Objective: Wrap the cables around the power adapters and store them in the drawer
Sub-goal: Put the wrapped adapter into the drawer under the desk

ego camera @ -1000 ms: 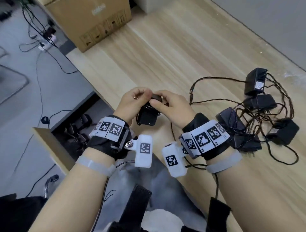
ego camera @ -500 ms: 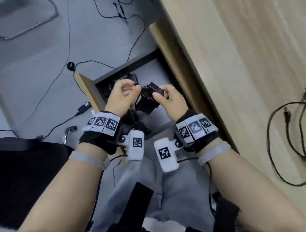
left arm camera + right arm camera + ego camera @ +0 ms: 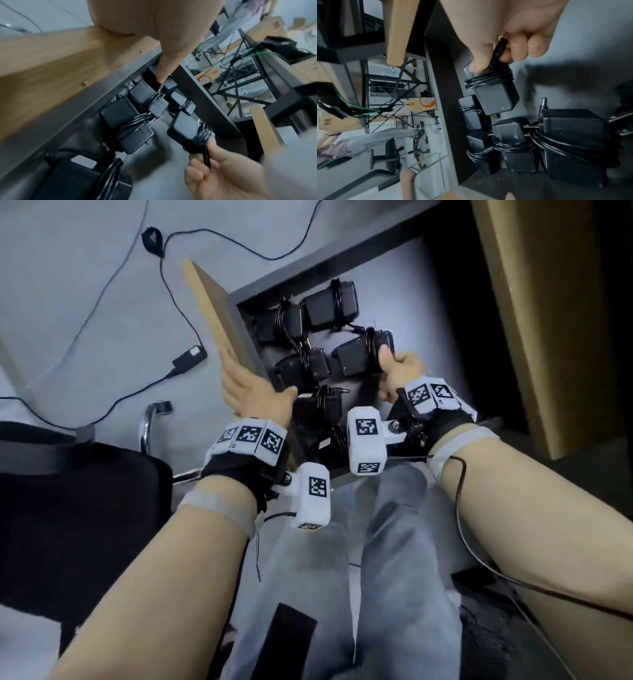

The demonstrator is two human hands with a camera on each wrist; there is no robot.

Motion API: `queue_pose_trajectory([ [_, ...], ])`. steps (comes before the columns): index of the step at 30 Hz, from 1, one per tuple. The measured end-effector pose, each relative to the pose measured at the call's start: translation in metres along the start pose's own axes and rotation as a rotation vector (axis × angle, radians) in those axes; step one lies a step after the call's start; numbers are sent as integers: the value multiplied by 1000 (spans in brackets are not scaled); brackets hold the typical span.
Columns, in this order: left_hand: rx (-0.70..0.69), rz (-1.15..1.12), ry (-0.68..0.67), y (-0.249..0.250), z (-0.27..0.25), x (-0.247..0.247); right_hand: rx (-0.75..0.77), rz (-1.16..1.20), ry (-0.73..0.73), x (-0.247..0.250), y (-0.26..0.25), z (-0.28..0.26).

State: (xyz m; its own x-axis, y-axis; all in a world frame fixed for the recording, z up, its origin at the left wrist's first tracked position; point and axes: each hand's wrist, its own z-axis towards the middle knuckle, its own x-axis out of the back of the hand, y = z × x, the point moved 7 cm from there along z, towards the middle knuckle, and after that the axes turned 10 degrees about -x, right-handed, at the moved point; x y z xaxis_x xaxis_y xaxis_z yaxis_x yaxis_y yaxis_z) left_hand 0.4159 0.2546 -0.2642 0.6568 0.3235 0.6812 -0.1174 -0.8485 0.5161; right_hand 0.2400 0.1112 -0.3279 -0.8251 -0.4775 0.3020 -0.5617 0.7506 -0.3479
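Nearest the camera, both forearms extend forward over the person's lap toward the open drawer. Left hand: fingers straight and together, laid flat along the drawer's wooden front panel, with the thumb reaching over the inner edge; it holds nothing. Right hand: fingers curled round one end of a black power adapter, thumb pressed on its top face. The cable is wound in several turns about the adapter's body, and the plug end is pinned between thumb and fingers, as the right wrist view shows. This adapter sits inside the drawer, to the right of the stored units; whether it rests on the drawer floor cannot be told.

Beyond and beside it, further wrapped adapters lie on the grey drawer floor in a loose cluster near the front-left corner, each with its cable coiled round the middle. Farthest off, on the floor left of the drawer, loose black leads trail past a small black box.
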Motion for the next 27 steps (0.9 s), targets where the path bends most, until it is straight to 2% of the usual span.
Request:
queue_pose_trajectory([
  [3,5,12,-56,-4,2,-4,-2,-50,3,-12,1,19],
  [9,-21,8,-102,-5,5,-4,-62,-112,-58,-27,1,13],
  [14,-16,-16,-104,-4,3,-4,-73,-267,-79,-21,4,11],
  [18,-27,-42,-85,-2,0,2,-106,-364,-30,-3,5,-6],
  [21,19,-16,-91,8,-8,9,-75,-280,-65,14,-1,-31],
  [24,90,23,-101,32,-21,16,-22,-49,-131,37,-12,-63],
  [27,-43,42,-156,81,-43,15,53,119,-165,72,-27,-101],
])
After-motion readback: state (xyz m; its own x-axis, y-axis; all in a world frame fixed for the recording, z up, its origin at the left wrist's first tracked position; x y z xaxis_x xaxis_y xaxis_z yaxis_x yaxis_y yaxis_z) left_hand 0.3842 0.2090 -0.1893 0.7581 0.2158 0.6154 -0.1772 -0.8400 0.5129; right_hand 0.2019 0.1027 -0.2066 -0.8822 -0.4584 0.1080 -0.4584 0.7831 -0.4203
